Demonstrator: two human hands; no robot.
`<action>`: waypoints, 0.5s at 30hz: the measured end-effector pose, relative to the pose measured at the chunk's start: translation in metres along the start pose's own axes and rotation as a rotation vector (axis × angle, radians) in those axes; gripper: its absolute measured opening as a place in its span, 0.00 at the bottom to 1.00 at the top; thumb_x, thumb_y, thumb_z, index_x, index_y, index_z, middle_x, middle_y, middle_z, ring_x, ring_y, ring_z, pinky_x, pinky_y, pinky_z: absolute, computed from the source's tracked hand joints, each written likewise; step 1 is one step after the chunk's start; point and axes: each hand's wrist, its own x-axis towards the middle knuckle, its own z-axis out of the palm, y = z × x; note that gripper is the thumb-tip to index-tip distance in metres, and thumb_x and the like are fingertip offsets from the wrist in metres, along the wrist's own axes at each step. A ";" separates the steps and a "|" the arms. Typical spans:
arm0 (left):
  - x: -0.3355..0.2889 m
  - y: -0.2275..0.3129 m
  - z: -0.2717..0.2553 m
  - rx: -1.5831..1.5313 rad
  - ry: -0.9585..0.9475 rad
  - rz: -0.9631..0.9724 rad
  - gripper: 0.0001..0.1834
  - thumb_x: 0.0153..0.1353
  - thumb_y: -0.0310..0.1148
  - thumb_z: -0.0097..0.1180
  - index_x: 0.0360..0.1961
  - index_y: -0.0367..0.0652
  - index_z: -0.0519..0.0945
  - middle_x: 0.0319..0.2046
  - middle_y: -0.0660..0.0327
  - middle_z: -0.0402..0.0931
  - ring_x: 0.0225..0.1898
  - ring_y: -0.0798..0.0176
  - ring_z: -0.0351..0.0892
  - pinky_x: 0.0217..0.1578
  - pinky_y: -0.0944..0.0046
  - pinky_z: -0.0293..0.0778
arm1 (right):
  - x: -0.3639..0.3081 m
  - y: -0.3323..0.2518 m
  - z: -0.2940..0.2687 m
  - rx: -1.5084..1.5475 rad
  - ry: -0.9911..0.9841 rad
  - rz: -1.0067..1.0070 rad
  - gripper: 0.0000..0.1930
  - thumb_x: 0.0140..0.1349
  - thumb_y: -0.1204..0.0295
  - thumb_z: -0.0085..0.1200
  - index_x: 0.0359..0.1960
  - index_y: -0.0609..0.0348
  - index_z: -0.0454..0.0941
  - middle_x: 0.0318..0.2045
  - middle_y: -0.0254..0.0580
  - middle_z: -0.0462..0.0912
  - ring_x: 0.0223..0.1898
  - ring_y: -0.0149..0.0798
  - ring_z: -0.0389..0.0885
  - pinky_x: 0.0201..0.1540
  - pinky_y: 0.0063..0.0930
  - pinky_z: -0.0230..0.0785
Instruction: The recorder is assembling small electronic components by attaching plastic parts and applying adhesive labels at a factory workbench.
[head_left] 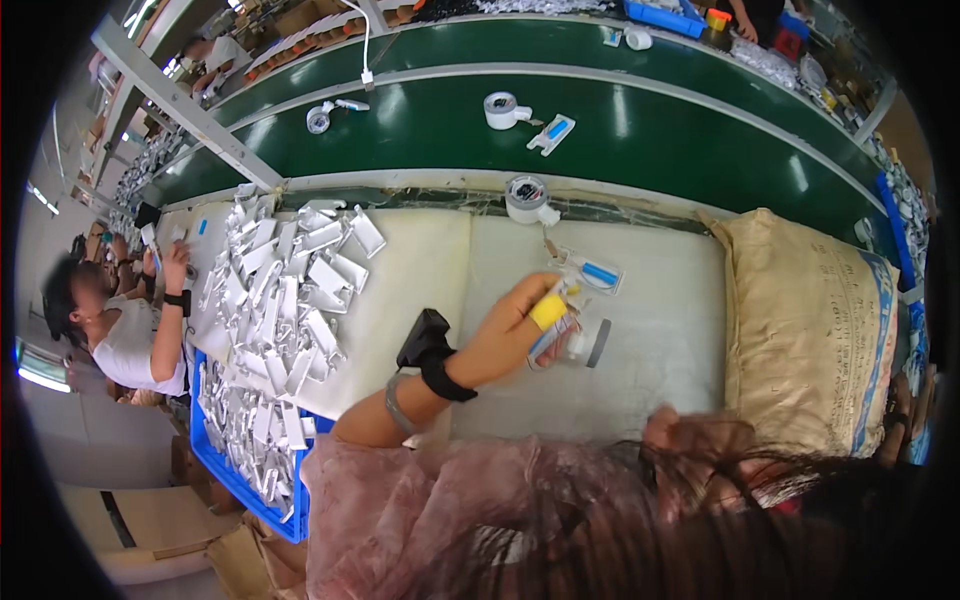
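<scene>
My left hand [520, 325] reaches in over the work surface, with a yellow wrap on one finger and a black strap at the wrist. Its fingers are bent together over small pale parts; what they pinch is hidden. Just beyond the fingertips lies a white half shell [618, 282] with a blue cylinder [598, 273] in it. Wires lead from there to a round white fan head [525, 198]. A grey strip [599, 343] lies beside the fingers. A blurred skin-coloured shape, possibly my right hand [685, 432], appears by the hair at the lower edge; its fingers cannot be made out.
White plastic shells [290, 285] are heaped to the left, above a blue crate [297, 490] of more. A brown sack [800, 330] stands at the right. Behind runs a green conveyor [420, 120] carrying fan parts. A co-worker [140, 340] sits at far left.
</scene>
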 end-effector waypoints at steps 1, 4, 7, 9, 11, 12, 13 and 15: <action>-0.001 0.002 -0.015 -0.003 0.071 -0.051 0.13 0.72 0.36 0.40 0.51 0.43 0.70 0.35 0.60 0.78 0.25 0.71 0.76 0.23 0.70 0.72 | -0.006 0.005 -0.014 0.057 0.017 0.035 0.25 0.68 0.51 0.44 0.20 0.59 0.72 0.24 0.41 0.77 0.27 0.39 0.78 0.52 0.54 0.63; 0.004 0.016 -0.060 -0.017 0.248 -0.015 0.13 0.70 0.38 0.42 0.50 0.43 0.68 0.32 0.60 0.78 0.21 0.70 0.75 0.20 0.70 0.74 | -0.012 0.018 -0.005 0.079 0.011 0.094 0.25 0.68 0.51 0.44 0.20 0.59 0.72 0.24 0.41 0.77 0.27 0.39 0.77 0.52 0.53 0.63; 0.047 0.036 -0.098 0.017 0.362 0.028 0.15 0.70 0.41 0.42 0.48 0.42 0.70 0.33 0.56 0.79 0.25 0.65 0.79 0.23 0.65 0.78 | -0.015 0.025 -0.002 0.043 -0.012 0.093 0.25 0.68 0.51 0.43 0.20 0.59 0.72 0.24 0.40 0.76 0.26 0.40 0.77 0.51 0.52 0.64; 0.067 0.041 -0.137 0.061 0.435 0.070 0.17 0.70 0.44 0.41 0.47 0.40 0.71 0.34 0.55 0.80 0.29 0.63 0.81 0.25 0.63 0.80 | -0.014 0.034 -0.006 0.054 -0.039 0.118 0.26 0.68 0.51 0.43 0.20 0.59 0.72 0.23 0.40 0.76 0.26 0.40 0.77 0.51 0.52 0.64; 0.096 0.045 -0.169 0.082 0.534 0.128 0.19 0.70 0.42 0.38 0.45 0.36 0.71 0.34 0.53 0.79 0.29 0.61 0.81 0.25 0.62 0.81 | -0.015 0.035 -0.006 0.030 -0.042 0.140 0.26 0.68 0.51 0.42 0.20 0.58 0.72 0.23 0.40 0.76 0.26 0.40 0.76 0.51 0.52 0.64; 0.111 0.043 -0.187 0.029 0.561 0.216 0.15 0.68 0.36 0.38 0.42 0.35 0.72 0.30 0.54 0.79 0.24 0.61 0.80 0.21 0.62 0.79 | -0.016 0.033 -0.006 0.004 -0.041 0.143 0.26 0.68 0.50 0.42 0.20 0.58 0.72 0.23 0.40 0.76 0.26 0.40 0.76 0.50 0.51 0.64; 0.128 0.039 -0.208 0.029 0.567 0.245 0.14 0.67 0.34 0.39 0.38 0.35 0.74 0.28 0.54 0.79 0.23 0.61 0.80 0.20 0.62 0.78 | -0.016 0.031 -0.005 -0.035 -0.037 0.139 0.26 0.68 0.50 0.42 0.20 0.58 0.72 0.23 0.40 0.76 0.26 0.40 0.76 0.50 0.51 0.64; 0.144 0.003 -0.323 0.064 0.685 0.366 0.14 0.66 0.34 0.41 0.32 0.38 0.77 0.23 0.59 0.77 0.24 0.63 0.78 0.25 0.64 0.72 | -0.012 0.024 -0.001 -0.090 -0.072 0.140 0.26 0.68 0.50 0.42 0.20 0.58 0.72 0.23 0.40 0.75 0.26 0.40 0.76 0.50 0.51 0.64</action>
